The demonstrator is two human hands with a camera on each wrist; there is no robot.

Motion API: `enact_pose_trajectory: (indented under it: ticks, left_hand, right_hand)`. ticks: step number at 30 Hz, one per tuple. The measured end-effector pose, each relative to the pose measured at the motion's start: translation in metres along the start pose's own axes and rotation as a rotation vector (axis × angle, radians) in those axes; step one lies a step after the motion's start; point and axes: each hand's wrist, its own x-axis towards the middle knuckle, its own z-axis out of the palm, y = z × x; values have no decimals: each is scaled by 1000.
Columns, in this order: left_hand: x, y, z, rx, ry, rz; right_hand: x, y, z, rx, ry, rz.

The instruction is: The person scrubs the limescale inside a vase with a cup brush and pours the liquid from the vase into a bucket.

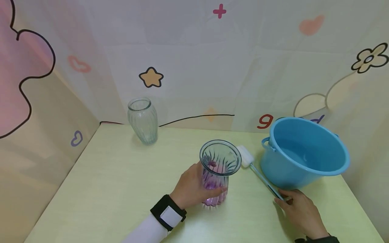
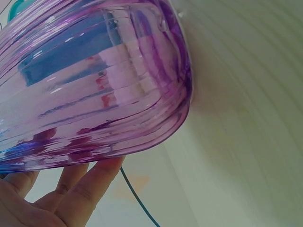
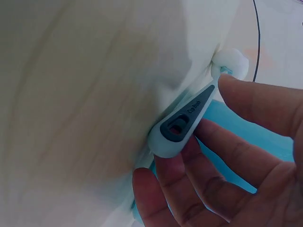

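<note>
My left hand (image 1: 190, 189) grips a ribbed glass vase (image 1: 215, 180), clear at its wide rim and purple toward the base. The vase stands upright, its base down at the table. In the left wrist view its purple side fills much of the picture, with fingers (image 2: 90, 189) along it. To the right, my right hand (image 1: 304, 212) pinches the handle of a cup brush (image 1: 262, 178) between thumb and fingers. The brush's white sponge head (image 1: 244, 157) points away, just right of the vase. "Cup Brush" is printed on the grey handle inset (image 3: 187, 118).
A light blue bucket (image 1: 273, 168) with a side handle stands at the right, close beside the brush. Toward the back left is a clear ribbed glass vase (image 1: 144, 125). The pale table (image 1: 106, 175) meets a printed cloth backdrop (image 1: 188, 67) behind.
</note>
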Motion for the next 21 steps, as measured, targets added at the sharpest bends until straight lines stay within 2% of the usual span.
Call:
enact_pose_trajectory:
  ticks: [5,13,21]
  left_hand:
    - [0,0,0,3,0,-5]
    - [0,-1,0,10,5,-4]
    - [0,-1,-1,-11,-8,-13]
  right_hand:
    - [1,1,2,-6,12,-16]
    - [3,-2,2,-15,-27,8]
    - [3,-4,3,-8,-11,21]
